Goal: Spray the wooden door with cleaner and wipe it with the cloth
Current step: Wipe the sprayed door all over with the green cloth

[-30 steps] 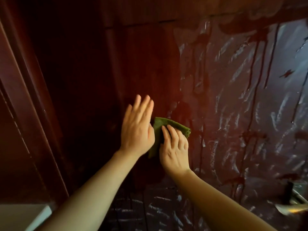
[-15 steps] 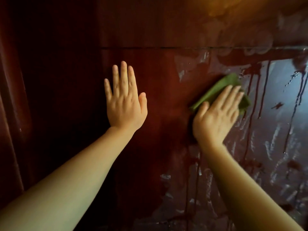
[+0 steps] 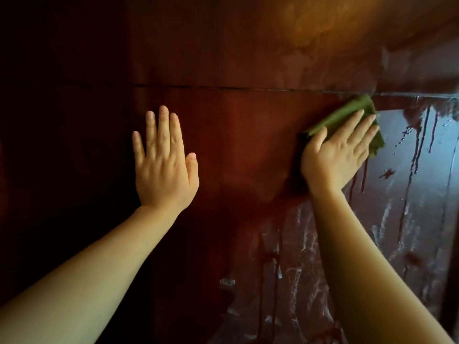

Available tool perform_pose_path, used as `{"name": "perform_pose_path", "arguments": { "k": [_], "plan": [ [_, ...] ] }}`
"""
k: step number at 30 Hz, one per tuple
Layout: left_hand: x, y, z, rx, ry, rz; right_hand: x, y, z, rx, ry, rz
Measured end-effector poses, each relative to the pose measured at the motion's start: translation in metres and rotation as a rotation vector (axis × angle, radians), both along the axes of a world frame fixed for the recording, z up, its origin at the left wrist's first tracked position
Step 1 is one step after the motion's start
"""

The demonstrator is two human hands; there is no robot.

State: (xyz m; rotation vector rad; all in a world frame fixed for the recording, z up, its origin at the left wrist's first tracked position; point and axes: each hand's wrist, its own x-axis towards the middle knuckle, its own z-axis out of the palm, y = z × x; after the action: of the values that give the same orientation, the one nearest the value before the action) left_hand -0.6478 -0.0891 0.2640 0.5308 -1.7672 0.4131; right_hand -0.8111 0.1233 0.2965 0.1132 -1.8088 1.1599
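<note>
The dark red wooden door (image 3: 236, 145) fills the view. Its right part is wet, with streaks and drips of cleaner running down. My left hand (image 3: 165, 165) lies flat on the door with fingers spread, holding nothing. To the right, my right hand (image 3: 337, 150) presses a folded green cloth (image 3: 347, 115) flat against the door, just under a horizontal groove. The cloth sticks out above and right of my fingers. No spray bottle is in view.
A horizontal groove (image 3: 223, 87) crosses the door above both hands. The door's left side is in deep shadow. A warm light patch (image 3: 310, 23) reflects near the top right.
My right hand has carried the cloth from beside the left hand up and to the right across the wet area. My left hand has gone flat on the door. The view has tilted upward.
</note>
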Motion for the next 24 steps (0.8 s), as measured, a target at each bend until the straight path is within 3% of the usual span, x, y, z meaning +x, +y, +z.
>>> {"name": "perform_pose_path", "arguments": {
  "k": [2, 7, 9, 12, 14, 17, 21, 23, 24],
  "plan": [
    [-0.002, 0.001, 0.001, -0.006, -0.005, -0.004, 0.014, -0.015, 0.000, 0.026, 0.025, -0.005],
    [0.001, 0.001, -0.001, 0.006, -0.017, 0.008, 0.065, -0.067, -0.012, 0.780, 0.602, 0.162],
    [0.002, 0.003, 0.001, -0.003, -0.026, 0.007, 0.045, -0.045, -0.001, 0.700, 0.553, 0.099],
    [0.003, 0.005, 0.001, 0.022, -0.026, 0.033, 0.023, -0.016, -0.012, 0.272, 0.232, 0.039],
    [0.003, 0.007, 0.001, 0.024, -0.033, 0.038, 0.034, -0.029, -0.046, 0.220, 0.194, 0.017],
    [0.005, 0.009, 0.000, 0.026, -0.033, 0.028, 0.065, -0.065, -0.126, 0.607, 0.373, 0.141],
    [0.011, 0.011, -0.068, -0.016, -0.146, -0.045, 0.068, -0.065, -0.255, 1.490, 0.834, 0.286],
    [0.015, 0.006, -0.121, -0.028, -0.219, -0.037, 0.055, -0.046, -0.276, 1.688, 0.867, 0.365],
    [0.016, 0.003, -0.140, -0.029, -0.230, -0.021, 0.047, -0.037, -0.270, 1.657, 0.822, 0.399]
  ]
}}
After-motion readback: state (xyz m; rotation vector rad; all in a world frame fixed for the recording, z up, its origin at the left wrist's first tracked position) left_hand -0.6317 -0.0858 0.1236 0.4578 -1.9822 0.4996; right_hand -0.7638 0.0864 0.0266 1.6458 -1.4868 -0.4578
